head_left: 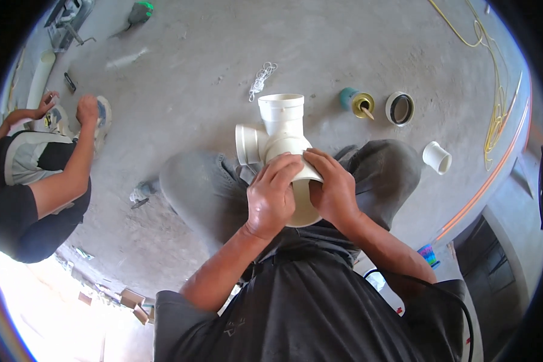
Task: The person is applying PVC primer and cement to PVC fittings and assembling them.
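Observation:
Between my knees I hold a large white plastic pipe fitting (283,127), branched, with one round mouth pointing away from me, one to the left and one toward me. My left hand (273,196) grips the left side of the near mouth, its fingers over the top. On the other side my right hand (333,184) grips the same end, the thumb side near the opening. Both hands are closed on the fitting. Beyond it lies a tangle of white string (263,79).
To the right are an open can (357,102) with a stick in it, a ring-shaped fitting (400,108) and a short white pipe piece (437,158). Yellow cable (498,114) runs along the far right. Another person (48,163) crouches at left, near a long pipe (40,80).

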